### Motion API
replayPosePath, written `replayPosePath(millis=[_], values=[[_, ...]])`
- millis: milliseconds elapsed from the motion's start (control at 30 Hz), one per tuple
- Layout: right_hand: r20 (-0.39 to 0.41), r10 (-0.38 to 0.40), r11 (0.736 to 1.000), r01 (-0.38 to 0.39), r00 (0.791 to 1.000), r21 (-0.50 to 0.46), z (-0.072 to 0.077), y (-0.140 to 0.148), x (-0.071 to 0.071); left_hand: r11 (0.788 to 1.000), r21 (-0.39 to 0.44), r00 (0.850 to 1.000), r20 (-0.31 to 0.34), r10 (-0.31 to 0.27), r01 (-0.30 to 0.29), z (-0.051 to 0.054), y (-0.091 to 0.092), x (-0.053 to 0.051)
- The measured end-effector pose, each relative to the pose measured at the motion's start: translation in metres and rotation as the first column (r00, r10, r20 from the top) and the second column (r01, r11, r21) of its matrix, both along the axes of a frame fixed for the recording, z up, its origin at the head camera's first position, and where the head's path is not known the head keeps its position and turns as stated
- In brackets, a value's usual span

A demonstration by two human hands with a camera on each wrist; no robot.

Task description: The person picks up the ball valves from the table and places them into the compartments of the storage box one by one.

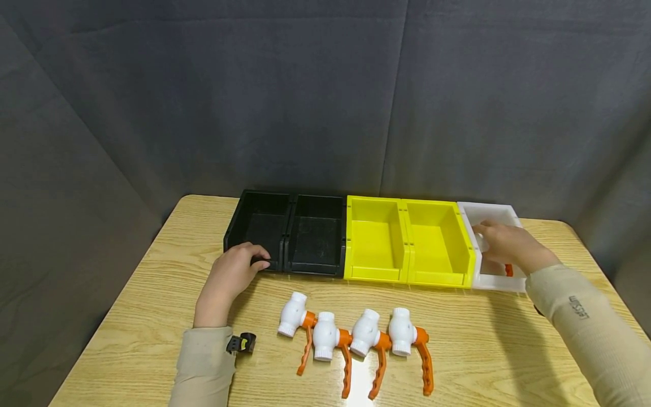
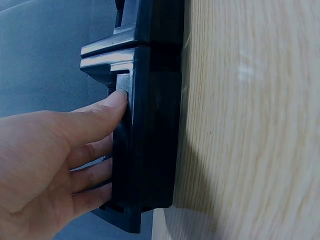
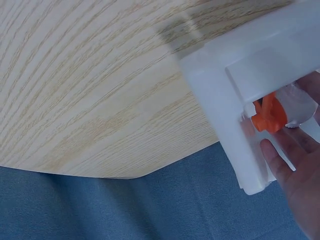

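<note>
My left hand [image 1: 234,271] pinches the front rim of the leftmost black bin [image 2: 131,135], thumb outside and fingers inside. My right hand [image 1: 508,244] reaches into the white bin [image 1: 500,282] at the right end of the row. Its fingers are around a white ball valve with an orange handle [image 3: 270,114]; the hand and bin wall hide part of it. Several similar ball valves lie in a row on the table in front of the bins, including a leftmost one [image 1: 293,316] and a rightmost one [image 1: 402,332]. Their orange handles point toward me.
Between the hands stand a second black bin [image 1: 317,234] and two yellow bins [image 1: 377,243], side by side with the others. All stand on a wooden table [image 1: 137,316]. A grey curtain [image 1: 305,102] hangs close behind them.
</note>
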State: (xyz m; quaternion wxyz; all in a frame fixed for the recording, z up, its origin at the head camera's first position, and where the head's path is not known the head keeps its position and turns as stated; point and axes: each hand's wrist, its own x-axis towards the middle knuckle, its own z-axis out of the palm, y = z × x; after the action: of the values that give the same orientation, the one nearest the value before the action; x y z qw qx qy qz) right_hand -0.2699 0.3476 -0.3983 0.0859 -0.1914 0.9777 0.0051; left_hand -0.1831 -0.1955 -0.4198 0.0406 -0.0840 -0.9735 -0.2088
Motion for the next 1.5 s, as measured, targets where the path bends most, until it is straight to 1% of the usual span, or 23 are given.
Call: replayPosePath(millis=[367, 500, 600, 800, 933, 1067, 1233, 1367, 1500], values=[[0.006, 0.004, 1.0, -0.004, 1.0, -0.022, 0.0, 0.0, 0.003, 1.0, -0.003, 1.0, 0.001, -0.002, 0.002, 0.001, 0.0, 0.0], [0.019, -0.005, 1.0, 0.005, 1.0, -0.023, 0.0, 0.0, 0.004, 1.0, -0.005, 1.0, 0.005, 0.0, 0.0, 0.001, 0.0, 0.0], [0.015, 0.001, 1.0, -0.001, 1.0, -0.016, 0.001, -0.001, 0.006, 1.0, -0.005, 1.0, 0.007, -0.001, 0.001, 0.0, 0.0, 0.0], [-0.024, 0.032, 0.999, -0.032, 0.999, 0.001, 0.009, -0.002, 0.011, 1.0, -0.004, 1.0, -0.006, -0.009, 0.009, 0.0, 0.001, -0.001], [-0.063, 0.059, 0.998, -0.06, 0.996, -0.022, 0.012, -0.002, 0.014, 1.0, -0.005, 1.0, -0.008, -0.011, 0.011, 0.001, 0.002, -0.001], [-0.083, 0.063, 0.997, -0.067, 0.995, -0.047, 0.015, 0.0, 0.017, 1.0, -0.007, 1.0, -0.006, -0.012, 0.012, 0.001, 0.002, -0.001], [-0.11, 0.066, 0.996, -0.072, 0.992, -0.052, 0.02, 0.005, 0.021, 1.0, -0.007, 1.0, -0.004, -0.01, 0.01, 0.001, 0.002, -0.002], [-0.137, 0.059, 0.997, -0.066, 0.989, -0.046, 0.025, 0.008, 0.027, 1.0, -0.008, 1.0, 0.002, -0.009, 0.009, 0.002, 0.002, -0.002], [-0.179, 0.053, 0.996, -0.066, 0.982, -0.065, 0.03, 0.008, 0.037, 1.0, -0.007, 1.0, 0.011, -0.009, 0.009, 0.001, 0.002, -0.002]])
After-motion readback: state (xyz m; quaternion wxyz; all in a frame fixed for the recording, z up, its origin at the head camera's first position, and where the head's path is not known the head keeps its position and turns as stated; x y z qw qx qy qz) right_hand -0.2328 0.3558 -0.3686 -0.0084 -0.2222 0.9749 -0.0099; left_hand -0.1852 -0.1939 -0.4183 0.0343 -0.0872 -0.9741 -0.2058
